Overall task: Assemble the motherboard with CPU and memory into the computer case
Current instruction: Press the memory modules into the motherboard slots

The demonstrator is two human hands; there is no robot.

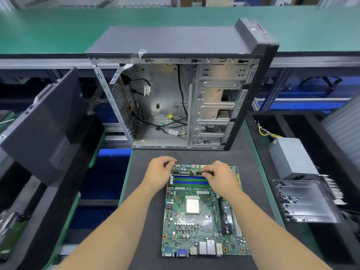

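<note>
While both hands (191, 175) pinch it, memory stick (192, 172) between fingers (206, 169), above motherboard (202, 211).

Your left hand (158, 173) and right hand (221, 177) pinch the ends of a memory stick (191, 171) at the far edge of the motherboard (202, 211), low in the frame's centre. The CPU (192, 206) sits mid-board. Above stands the open case (181, 90), with a side panel (44, 121) at left.

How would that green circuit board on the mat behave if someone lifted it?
The motherboard looks thin and flat, so it is probably light and fairly stiff, flexing slightly if lifted by one edge. Its exposed small components and the CPU suggest it is fragile. It lies flat on the dark mat, so it is unlikely to tip.
</note>
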